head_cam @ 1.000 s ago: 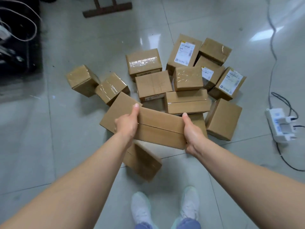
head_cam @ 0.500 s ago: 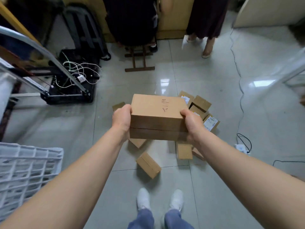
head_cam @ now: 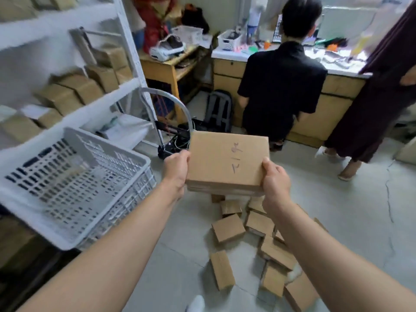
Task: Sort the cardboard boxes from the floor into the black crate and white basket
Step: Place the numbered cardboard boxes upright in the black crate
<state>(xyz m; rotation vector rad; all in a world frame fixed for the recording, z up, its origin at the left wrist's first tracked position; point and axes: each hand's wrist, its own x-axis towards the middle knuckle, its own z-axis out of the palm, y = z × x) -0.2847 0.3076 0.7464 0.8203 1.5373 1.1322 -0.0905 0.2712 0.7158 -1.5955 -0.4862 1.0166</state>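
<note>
Both hands are holding one flat cardboard box (head_cam: 227,161) in the air, well above the floor (head_cam: 349,221). Left hand (head_cam: 176,171) is gripping the box's left edge, thumb on top, fingers out of sight underneath. Right hand (head_cam: 275,179) is clamping the near right corner, thumb lying over the lid. Box is sitting approx level, w/ handwritten marks showing on top. White basket (head_cam: 33,219) is sitting just to the left, beside the shelf (head_cam: 74,104) w/ more cartons. Small boxes (head_cam: 228,228) are lying in a loose heap on the floor below the arms. Bkgd: a person in black (head_cam: 281,86) is facing the worktop (head_cam: 337,68), back turned.
</note>
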